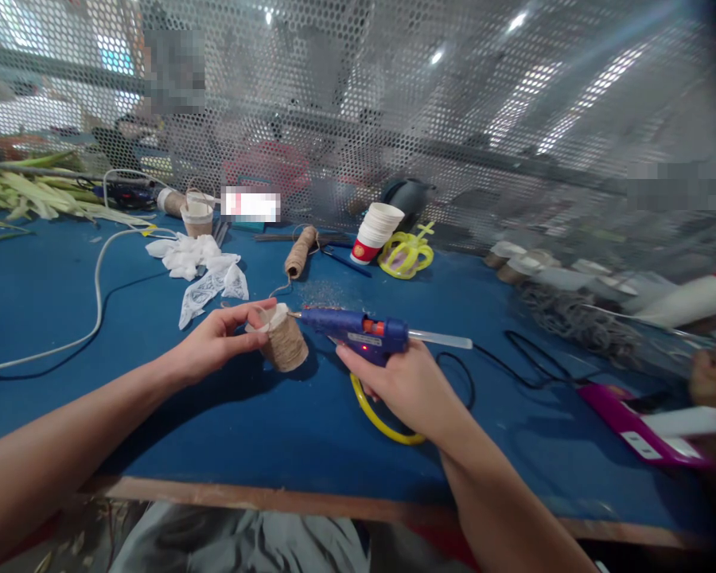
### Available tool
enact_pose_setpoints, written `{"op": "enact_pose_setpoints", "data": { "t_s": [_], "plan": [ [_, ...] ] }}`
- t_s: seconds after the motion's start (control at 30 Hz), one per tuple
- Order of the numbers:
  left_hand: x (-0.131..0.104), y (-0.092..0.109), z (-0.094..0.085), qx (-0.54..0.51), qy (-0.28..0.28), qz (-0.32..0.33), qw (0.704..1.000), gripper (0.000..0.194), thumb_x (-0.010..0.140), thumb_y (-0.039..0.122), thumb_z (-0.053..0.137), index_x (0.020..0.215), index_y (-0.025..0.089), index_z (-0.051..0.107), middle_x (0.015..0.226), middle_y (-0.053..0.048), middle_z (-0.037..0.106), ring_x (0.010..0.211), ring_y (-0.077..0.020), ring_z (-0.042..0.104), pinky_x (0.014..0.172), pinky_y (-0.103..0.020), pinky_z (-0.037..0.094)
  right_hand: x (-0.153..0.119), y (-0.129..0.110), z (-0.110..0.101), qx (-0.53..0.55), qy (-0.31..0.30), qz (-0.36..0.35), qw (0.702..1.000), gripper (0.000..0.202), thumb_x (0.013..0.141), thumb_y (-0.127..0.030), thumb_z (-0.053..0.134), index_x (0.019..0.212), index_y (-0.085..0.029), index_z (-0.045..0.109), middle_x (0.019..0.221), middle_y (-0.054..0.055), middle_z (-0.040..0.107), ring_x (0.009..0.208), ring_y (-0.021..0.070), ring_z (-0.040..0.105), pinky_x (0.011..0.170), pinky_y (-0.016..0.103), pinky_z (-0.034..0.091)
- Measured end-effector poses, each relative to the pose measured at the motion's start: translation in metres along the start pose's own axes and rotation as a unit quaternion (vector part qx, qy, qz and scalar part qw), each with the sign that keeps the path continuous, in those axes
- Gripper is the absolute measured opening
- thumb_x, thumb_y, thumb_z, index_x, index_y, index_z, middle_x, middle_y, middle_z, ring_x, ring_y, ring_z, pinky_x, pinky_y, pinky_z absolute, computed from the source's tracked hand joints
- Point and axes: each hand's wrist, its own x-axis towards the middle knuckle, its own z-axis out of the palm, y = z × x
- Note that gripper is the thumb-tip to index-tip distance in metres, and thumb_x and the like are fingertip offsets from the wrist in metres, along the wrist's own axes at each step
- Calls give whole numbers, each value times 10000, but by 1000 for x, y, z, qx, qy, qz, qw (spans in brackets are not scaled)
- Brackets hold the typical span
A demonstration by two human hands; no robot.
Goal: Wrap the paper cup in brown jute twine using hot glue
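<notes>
Over the blue table, my left hand grips a paper cup wrapped in brown twine, tilted, with its white rim partly under my fingers. My right hand is closed round a blue glue gun. Its metal nozzle touches or almost touches the cup's upper edge; I cannot tell which. A clear glue stick pokes out of the gun's back, and a small red light glows on its side. Behind the cup lies a spool of twine, from which a strand runs toward the cup.
A stack of paper cups and a yellow crown-shaped piece stand at the back. White lace cloth lies left, near a white cable. A yellow ring lies beneath my right hand. A purple power strip is at right.
</notes>
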Motion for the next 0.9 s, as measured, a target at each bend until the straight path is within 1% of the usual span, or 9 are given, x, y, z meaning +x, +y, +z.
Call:
{"op": "enact_pose_setpoints", "data": {
  "t_s": [0.07, 0.13, 0.27, 0.33, 0.47, 0.53, 0.67, 0.77, 0.9],
  "plan": [
    [-1, 0, 0, -2, 5, -3, 1000, 174, 702, 288, 653, 656, 162, 544, 1341, -118, 477, 1323, -296, 301, 1055, -442, 217, 1, 2, 1, 3, -1, 4, 1000, 307, 774, -255, 525, 480, -208, 454, 347, -50, 475, 345, 115, 491, 449, 247, 445],
    [-1, 0, 1, 0, 8, -4, 1000, 172, 702, 287, 655, 657, 162, 545, 1328, -117, 492, 1325, -295, 298, 1055, -445, 215, 1, 4, 2, -20, 6, -19, 1000, 286, 778, -256, 523, 501, -201, 482, 359, -48, 490, 344, 113, 488, 449, 247, 445],
    [0, 1, 1, 5, 6, -5, 1000, 179, 702, 292, 656, 656, 157, 549, 1333, -121, 486, 1313, -300, 319, 1051, -451, 218, -1, 8, 5, -74, 41, -73, 994, 149, 782, -252, 516, 695, -179, 613, 539, 2, 620, 466, 140, 560, 499, 262, 464],
    [0, 1, 1, 7, 5, -3, 1000, 189, 698, 302, 661, 652, 156, 550, 1334, -122, 483, 1312, -301, 320, 1051, -447, 219, -3, 10, 4, -100, 34, -109, 988, 156, 775, -239, 507, 777, -179, 652, 619, 31, 653, 552, 167, 595, 548, 284, 476],
    [-1, 1, 1, 11, 2, 2, 1000, 194, 703, 307, 662, 660, 154, 551, 1320, -127, 495, 1318, -293, 311, 1054, -432, 218, -6, 13, 0, -197, 11, -209, 958, 253, 736, -154, 477, 845, -195, 702, 625, 56, 661, 592, 203, 603, 583, 324, 469],
    [-1, 0, 1, 9, 2, 3, 1000, 190, 709, 303, 658, 668, 153, 550, 1342, -124, 472, 1310, -292, 325, 1048, -428, 231, -7, 11, 0, -224, 15, -231, 947, 265, 749, -141, 465, 843, -201, 706, 618, 54, 658, 594, 196, 600, 585, 311, 466],
    [-1, 0, 1, 8, 5, -4, 1000, 179, 717, 299, 649, 686, 155, 547, 1385, -109, 423, 1289, -300, 358, 1034, -433, 255, -8, 4, 6, -191, 21, -197, 961, 211, 801, -220, 476, 755, -192, 680, 610, 37, 643, 575, 169, 587, 573, 275, 463],
    [-2, 0, 1, 13, 4, -5, 1000, 169, 724, 291, 640, 687, 155, 546, 1389, -105, 418, 1288, -299, 359, 1035, -439, 250, -8, 1, 11, -171, 33, -174, 969, 199, 803, -237, 491, 696, -187, 652, 586, 25, 625, 561, 167, 579, 570, 276, 457],
    [-2, 1, 1, 9, 9, -6, 1000, 167, 715, 286, 644, 679, 158, 544, 1380, -104, 431, 1292, -300, 353, 1041, -444, 238, -11, 1, 11, -142, 5, -165, 976, 196, 818, -215, 481, 699, -199, 637, 482, -16, 568, 462, 138, 535, 520, 252, 442]
  ]
}}
